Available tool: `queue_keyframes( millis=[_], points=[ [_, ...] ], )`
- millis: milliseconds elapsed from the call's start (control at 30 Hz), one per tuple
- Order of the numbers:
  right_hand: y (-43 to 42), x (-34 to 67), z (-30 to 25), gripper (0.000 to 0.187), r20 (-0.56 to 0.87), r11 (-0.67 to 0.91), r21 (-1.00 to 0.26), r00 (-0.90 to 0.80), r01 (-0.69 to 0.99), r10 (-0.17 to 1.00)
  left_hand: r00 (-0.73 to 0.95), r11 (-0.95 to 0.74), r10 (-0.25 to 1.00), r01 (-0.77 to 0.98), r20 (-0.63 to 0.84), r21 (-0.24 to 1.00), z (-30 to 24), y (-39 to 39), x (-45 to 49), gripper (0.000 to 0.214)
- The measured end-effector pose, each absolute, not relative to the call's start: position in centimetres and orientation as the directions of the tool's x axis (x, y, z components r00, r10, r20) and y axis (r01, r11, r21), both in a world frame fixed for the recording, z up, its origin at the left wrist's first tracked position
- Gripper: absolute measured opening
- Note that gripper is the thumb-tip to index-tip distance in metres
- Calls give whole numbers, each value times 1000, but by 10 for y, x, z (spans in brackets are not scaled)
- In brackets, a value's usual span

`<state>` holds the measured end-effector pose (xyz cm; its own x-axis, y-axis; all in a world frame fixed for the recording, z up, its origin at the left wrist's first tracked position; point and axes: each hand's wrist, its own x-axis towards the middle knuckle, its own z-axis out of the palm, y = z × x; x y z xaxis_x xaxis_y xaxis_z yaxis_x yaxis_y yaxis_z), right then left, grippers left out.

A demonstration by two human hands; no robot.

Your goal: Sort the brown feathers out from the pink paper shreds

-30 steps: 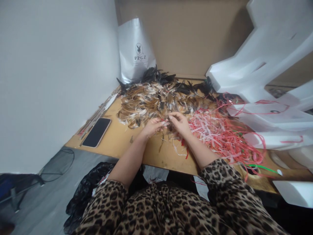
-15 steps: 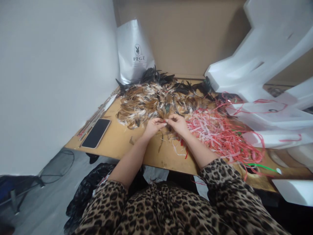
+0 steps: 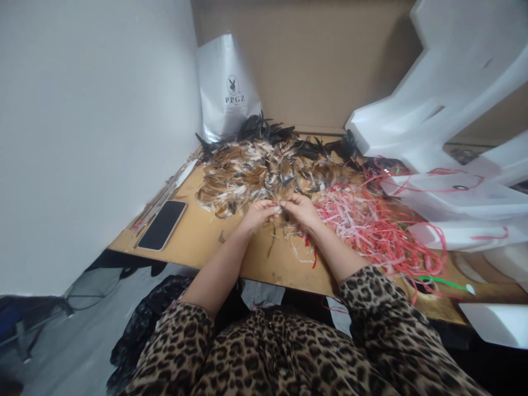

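Note:
My left hand (image 3: 259, 214) and my right hand (image 3: 301, 211) meet fingertip to fingertip over the front of the table, both closed in a pinch. Between them a small tuft of brown and dark feathers (image 3: 284, 190) points away from me. Its base is hidden by the fingers, where a speck of red shows. Just beyond the hands spreads a heap of brown, white and black feathers (image 3: 235, 173). A tangle of red and pale ribbon strips (image 3: 363, 225) lies beside my right forearm.
A phone (image 3: 162, 224) lies at the table's left side, near thin sticks along the wall. A silver-white bag (image 3: 226, 88) stands at the back left. White foam pieces (image 3: 437, 93) rise on the right. A black plastic bag (image 3: 144, 324) lies below the table (image 3: 264, 264).
The dark-tipped feather end between my hands has tilted slightly to the right and lower. My left fingers have shifted a little; both hands remain pinched together in nearly the same place.

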<state>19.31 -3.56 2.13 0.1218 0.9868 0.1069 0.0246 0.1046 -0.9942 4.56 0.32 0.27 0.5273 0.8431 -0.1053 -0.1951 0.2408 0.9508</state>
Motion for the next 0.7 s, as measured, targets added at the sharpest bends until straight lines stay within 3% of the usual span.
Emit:
queue_keyframes(
  millis=[133, 267, 467, 700],
  points=[
    [-36, 195, 22, 22, 140, 124, -983, 115, 138, 983, 427, 92, 904, -165, -13, 982, 1, 4, 48, 34],
    [-36, 195, 21, 23, 151, 131, -976, 106, 172, 983, 357, 49, 934, -149, 8, 988, 4, 3, 48, 33],
    [-36, 195, 22, 23, 130, 112, -978, 93, 174, 987, 420, 87, 907, -101, -36, 991, 7, 2, 46, 33],
    [-39, 194, 29, 27, 54, 53, -998, 45, 26, 998, 485, 265, 869, -289, -98, 920, 6, 3, 45, 35]
  ],
)
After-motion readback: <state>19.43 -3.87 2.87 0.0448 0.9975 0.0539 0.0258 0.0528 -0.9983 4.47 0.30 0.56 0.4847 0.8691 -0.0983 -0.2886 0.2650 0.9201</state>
